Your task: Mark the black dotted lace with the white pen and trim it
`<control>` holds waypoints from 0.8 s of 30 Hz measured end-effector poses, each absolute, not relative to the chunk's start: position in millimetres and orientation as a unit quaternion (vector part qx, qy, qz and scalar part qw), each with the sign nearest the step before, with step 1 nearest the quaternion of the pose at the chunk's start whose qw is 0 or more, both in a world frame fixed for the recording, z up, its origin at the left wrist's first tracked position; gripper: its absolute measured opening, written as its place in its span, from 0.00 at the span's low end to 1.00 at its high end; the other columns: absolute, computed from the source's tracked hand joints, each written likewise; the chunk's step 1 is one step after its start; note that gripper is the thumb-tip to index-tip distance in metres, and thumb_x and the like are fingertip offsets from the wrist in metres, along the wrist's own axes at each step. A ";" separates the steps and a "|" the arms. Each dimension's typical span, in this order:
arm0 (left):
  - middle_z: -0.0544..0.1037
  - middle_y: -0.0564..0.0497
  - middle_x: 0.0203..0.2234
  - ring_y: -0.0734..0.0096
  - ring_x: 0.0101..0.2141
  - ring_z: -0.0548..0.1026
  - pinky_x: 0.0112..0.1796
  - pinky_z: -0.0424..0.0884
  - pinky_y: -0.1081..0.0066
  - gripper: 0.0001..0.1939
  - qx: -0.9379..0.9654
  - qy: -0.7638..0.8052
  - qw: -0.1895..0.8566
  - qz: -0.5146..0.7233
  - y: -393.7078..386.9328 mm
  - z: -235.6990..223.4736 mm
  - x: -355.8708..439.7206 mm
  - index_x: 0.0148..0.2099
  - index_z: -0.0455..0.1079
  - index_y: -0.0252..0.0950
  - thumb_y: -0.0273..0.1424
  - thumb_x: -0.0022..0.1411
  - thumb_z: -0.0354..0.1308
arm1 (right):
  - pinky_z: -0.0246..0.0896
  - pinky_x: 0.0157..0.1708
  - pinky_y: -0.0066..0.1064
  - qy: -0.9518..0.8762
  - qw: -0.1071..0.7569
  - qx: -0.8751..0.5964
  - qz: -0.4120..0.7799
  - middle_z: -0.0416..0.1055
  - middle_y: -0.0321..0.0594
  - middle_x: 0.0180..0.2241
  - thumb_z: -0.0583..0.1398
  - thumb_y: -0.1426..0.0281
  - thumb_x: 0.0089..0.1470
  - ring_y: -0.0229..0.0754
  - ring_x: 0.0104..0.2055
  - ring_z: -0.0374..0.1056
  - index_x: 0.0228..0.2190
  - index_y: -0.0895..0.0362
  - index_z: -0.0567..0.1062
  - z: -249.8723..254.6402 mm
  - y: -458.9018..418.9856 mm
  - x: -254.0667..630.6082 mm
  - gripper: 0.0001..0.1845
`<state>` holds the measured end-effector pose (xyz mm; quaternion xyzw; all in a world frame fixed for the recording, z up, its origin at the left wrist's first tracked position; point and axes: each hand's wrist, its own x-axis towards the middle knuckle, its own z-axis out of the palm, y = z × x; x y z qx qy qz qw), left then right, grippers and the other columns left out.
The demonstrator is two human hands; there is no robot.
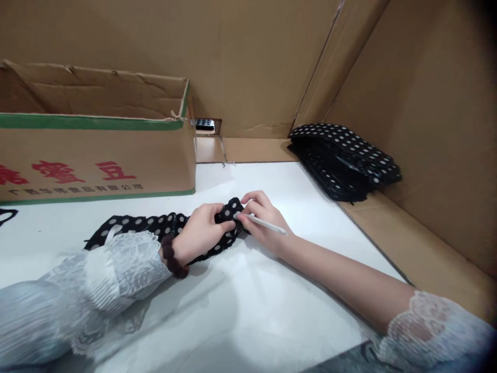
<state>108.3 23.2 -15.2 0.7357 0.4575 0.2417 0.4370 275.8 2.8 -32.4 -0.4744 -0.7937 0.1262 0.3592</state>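
Observation:
A strip of black fabric with white polka dots (pixel 134 224) lies across the white tabletop, its right end bunched up. My left hand (pixel 204 230) is closed on that bunched part, thumb pressed on top, with a dark brown scrunchie round the wrist. A thin white pen-like stick (pixel 267 225) is pinched in my right hand (pixel 264 220); its tip is at the fabric beside my left thumb. What the tip touches is too small to make out. The fingers of my right hand also rest against the fabric's right end.
An open cardboard box (pixel 97 155) with green edges and red characters stands at the left. Folded black polka-dot fabric (pixel 345 158) is piled at the back right. Cardboard walls (pixel 248 62) enclose the back and right. A black loop (pixel 8 215) lies at the left edge.

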 end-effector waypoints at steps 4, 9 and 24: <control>0.72 0.54 0.26 0.71 0.28 0.68 0.29 0.61 0.73 0.06 0.743 0.458 0.420 0.248 21.5 -17.0 107.4 0.31 0.66 0.34 0.31 0.51 0.51 | 0.57 0.26 0.28 -0.807 0.313 -0.497 0.062 0.60 0.43 0.40 0.48 0.66 0.55 0.34 0.28 0.61 0.28 0.57 0.64 -30.7 3.2 274.0 0.09; 0.73 0.53 0.31 0.68 0.32 0.69 0.32 0.62 0.72 0.08 0.769 0.418 0.416 0.248 23.9 -13.7 103.6 0.36 0.65 0.35 0.31 0.54 0.50 | 0.56 0.26 0.28 -0.810 0.319 -0.491 0.040 0.60 0.43 0.38 0.47 0.66 0.56 0.36 0.30 0.61 0.30 0.56 0.63 -27.4 1.2 275.9 0.09; 0.68 0.51 0.25 0.65 0.30 0.66 0.31 0.59 0.70 0.08 0.841 0.451 0.184 0.234 33.2 -13.4 100.9 0.28 0.57 0.37 0.35 0.56 0.48 | 0.51 0.26 0.26 -0.679 0.414 -0.475 0.376 0.60 0.32 0.23 0.53 0.64 0.52 0.33 0.25 0.56 0.22 0.57 0.60 -22.4 -1.1 284.8 0.12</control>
